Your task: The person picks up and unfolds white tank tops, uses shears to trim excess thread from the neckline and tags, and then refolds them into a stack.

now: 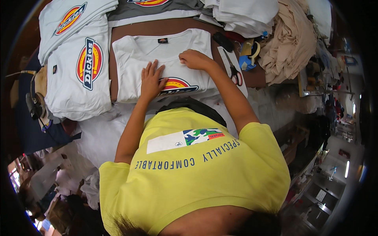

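Observation:
A folded white shirt with a wide round neckline and a red, yellow and blue print lies on the brown table in front of me. On its front, beside the print, my left hand lies flat with fingers spread. My right hand is closed, its fingertips curled at the right side of the neckline. Whatever those fingertips pinch, if anything, is hidden. A small dark label shows inside the back of the neck.
Folded white printed shirts are stacked at the left, with a grey printed one at the back. Scissors, a black object and a tape roll lie to the right. Beige cloth is heaped beyond them.

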Motion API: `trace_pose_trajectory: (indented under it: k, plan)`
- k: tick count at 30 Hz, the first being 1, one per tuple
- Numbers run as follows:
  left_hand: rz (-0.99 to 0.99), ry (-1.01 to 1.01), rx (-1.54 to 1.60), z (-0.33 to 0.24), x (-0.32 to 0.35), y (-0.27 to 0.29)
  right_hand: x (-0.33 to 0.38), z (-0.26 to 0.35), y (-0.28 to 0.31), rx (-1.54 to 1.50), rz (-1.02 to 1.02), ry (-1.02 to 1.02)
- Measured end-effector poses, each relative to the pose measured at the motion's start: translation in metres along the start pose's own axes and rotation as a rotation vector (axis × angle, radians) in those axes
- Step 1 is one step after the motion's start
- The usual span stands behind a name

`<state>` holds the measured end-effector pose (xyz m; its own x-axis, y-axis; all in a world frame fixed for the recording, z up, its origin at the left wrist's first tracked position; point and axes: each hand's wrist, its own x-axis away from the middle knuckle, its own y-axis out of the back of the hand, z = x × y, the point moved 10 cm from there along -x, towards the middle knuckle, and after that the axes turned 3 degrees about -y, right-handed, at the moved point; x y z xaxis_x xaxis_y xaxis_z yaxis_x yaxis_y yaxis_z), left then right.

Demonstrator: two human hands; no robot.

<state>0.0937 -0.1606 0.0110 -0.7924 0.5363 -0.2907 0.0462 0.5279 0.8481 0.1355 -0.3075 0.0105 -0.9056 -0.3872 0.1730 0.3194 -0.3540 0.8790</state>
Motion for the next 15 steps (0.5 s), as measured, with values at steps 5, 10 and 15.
trace_pose_trajectory:
  k: [5, 10, 15]
  plan:
    - [0.001, 0.032, -0.011, 0.005, 0.006, 0.003, -0.029, 0.013, -0.019, 0.333, 0.091, -0.024]
    - [-0.01, 0.026, -0.028, 0.004, 0.007, 0.003, -0.033, 0.017, -0.016, 0.644, -0.012, -0.221]
    - [-0.04, -0.001, 0.058, 0.005, 0.007, 0.011, -0.019, -0.022, 0.024, 0.248, -0.119, -0.48]
